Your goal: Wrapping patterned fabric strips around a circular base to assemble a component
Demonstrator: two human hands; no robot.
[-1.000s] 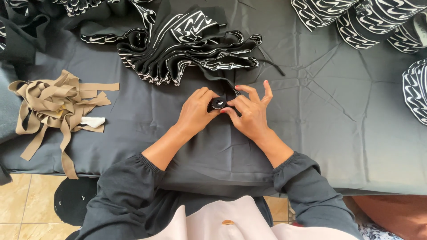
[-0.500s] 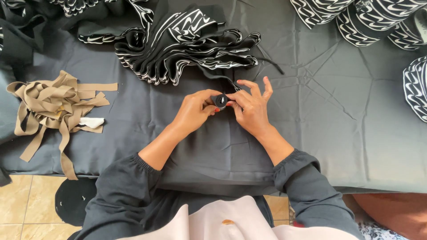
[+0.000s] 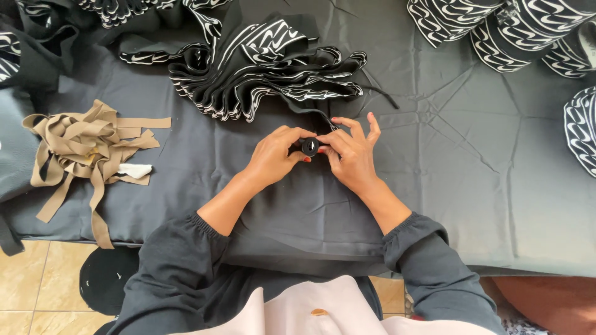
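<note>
Black, a small round button-like piece (image 3: 310, 146) sits pinched between both hands at the middle of the grey-covered surface (image 3: 472, 180), left hand (image 3: 276, 156) and right hand (image 3: 352, 155) grasping it from opposite sides, just below the pleated black-and-white fabric (image 3: 261, 68).

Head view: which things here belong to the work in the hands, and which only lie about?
In the work:
left hand
right hand
small black round piece, held between both hands
pleated black-and-white cloth

Lying about:
tan strips
patterned rolls
grey table cover
</note>
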